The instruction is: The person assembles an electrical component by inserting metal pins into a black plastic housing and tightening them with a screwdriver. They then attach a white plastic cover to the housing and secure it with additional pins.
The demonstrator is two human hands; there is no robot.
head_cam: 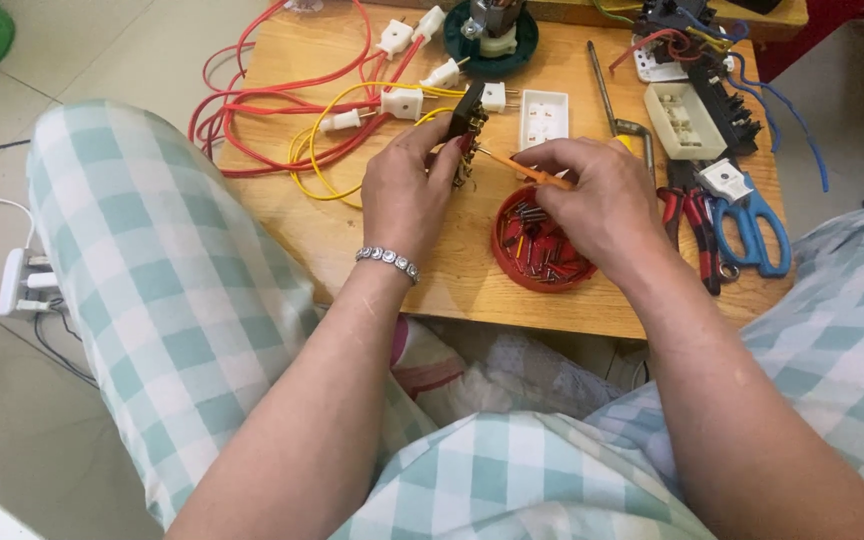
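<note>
My left hand (404, 190) grips a small black switch part (466, 122) with metal terminals, held above the low wooden table (322, 235). My right hand (597, 195) holds a thin orange-handled tool (530, 173) whose tip points at the terminals under the black part. Both hands hover just above a round red lid (527, 272) holding several short red and dark wire pieces. A beaded bracelet (388, 262) circles my left wrist.
Red and yellow cables (282, 110) with white plugs (402, 102) lie at the table's left. A white socket plate (544, 118), a screwdriver (604, 85), red-handled pliers (690, 225) and blue scissors (752, 225) lie to the right. A white power strip (20, 282) sits on the floor.
</note>
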